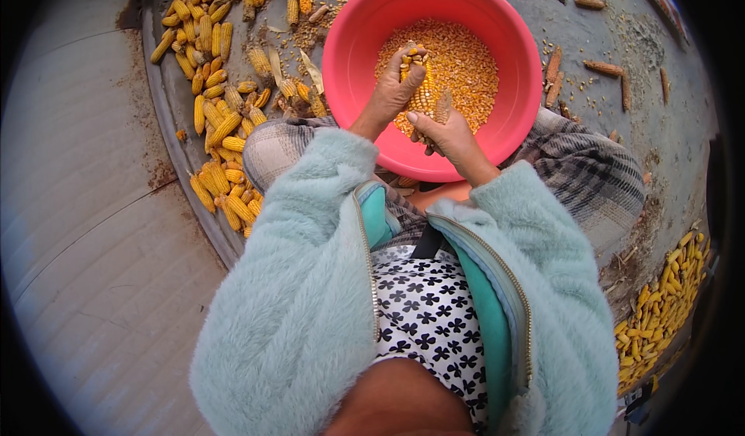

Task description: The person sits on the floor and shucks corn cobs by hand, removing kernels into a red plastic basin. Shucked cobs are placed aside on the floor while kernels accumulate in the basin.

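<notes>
Over the pink plastic basin (354,58), my left hand (394,90) grips a yellow ear of corn (423,90) near its upper end. Loose kernels lie between the thumb and fingers of that hand. My right hand (451,136) is closed around a brownish bare corn cob (443,106), its end sticking up beside the ear. The right thumb lies against the ear's lower part, and kernels show under the fingers. Shelled corn kernels (465,58) cover the basin's bottom. My fingers partly hide both the ear and the cob.
A heap of corn ears (224,127) lies left of the basin, with dry husks (312,70) near its rim. Stripped cobs (603,68) and scattered kernels are on the grey ground at right. Another corn pile (663,308) is at lower right. My knees flank the basin.
</notes>
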Motion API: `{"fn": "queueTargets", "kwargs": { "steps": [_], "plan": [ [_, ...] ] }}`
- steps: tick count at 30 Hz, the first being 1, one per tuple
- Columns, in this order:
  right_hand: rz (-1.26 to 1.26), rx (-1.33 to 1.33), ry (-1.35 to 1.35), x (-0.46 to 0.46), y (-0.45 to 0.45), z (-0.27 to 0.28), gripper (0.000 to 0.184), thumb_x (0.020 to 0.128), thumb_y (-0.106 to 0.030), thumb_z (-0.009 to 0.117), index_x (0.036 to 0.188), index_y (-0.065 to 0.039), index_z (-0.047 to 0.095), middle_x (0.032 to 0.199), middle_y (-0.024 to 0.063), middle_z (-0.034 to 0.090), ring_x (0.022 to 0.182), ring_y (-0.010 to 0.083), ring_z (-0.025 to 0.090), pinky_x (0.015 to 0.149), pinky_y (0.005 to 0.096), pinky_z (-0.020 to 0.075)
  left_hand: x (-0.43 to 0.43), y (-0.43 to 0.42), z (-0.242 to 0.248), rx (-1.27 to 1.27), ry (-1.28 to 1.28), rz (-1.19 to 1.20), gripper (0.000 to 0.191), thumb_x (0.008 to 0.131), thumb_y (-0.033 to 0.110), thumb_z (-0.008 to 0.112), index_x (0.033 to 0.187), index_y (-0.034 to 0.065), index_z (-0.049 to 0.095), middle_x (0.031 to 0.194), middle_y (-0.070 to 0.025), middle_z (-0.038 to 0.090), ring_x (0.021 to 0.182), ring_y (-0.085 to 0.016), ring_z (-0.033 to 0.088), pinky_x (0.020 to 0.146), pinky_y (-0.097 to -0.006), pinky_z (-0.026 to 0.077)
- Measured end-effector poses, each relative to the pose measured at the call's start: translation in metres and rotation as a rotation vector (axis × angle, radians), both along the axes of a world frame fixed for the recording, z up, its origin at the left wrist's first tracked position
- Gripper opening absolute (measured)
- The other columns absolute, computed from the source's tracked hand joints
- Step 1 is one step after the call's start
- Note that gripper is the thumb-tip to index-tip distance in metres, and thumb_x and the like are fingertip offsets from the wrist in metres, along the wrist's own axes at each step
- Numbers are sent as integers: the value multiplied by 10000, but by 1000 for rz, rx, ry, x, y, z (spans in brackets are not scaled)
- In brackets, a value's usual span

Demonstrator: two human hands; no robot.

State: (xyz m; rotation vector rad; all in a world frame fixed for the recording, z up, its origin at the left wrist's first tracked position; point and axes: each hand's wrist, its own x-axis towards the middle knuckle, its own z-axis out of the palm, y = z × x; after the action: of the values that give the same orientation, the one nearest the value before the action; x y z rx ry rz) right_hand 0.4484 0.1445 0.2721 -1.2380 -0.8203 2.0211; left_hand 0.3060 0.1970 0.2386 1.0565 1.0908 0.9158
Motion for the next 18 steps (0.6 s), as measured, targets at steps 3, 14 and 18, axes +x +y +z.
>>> {"fn": "queueTargets", "kwargs": {
  "steps": [3,14,18],
  "plan": [
    [-23,24,-66,-2,-1,-2,306,795,-286,665,911,-32,542,662,9,553,550,82,526,431,219,414,2,-2,1,46,102,-40,417,869,212,610,1237,118,438,1046,-13,487,901,-70,462,799,-231,402],
    [24,45,-82,1,1,4,299,812,-270,653,956,-33,542,665,2,547,556,70,513,421,202,390,-6,1,16,47,65,-141,387,886,145,529,1257,140,418,1146,-6,416,1020,-94,432,912,-269,364],
    [51,50,-91,-2,2,3,299,814,-275,650,965,-36,552,664,1,548,557,69,512,421,201,386,-3,5,9,-15,-25,-118,367,896,157,537,1245,141,422,1135,-33,432,1072,-113,405,942,-286,339]
  ]
}}
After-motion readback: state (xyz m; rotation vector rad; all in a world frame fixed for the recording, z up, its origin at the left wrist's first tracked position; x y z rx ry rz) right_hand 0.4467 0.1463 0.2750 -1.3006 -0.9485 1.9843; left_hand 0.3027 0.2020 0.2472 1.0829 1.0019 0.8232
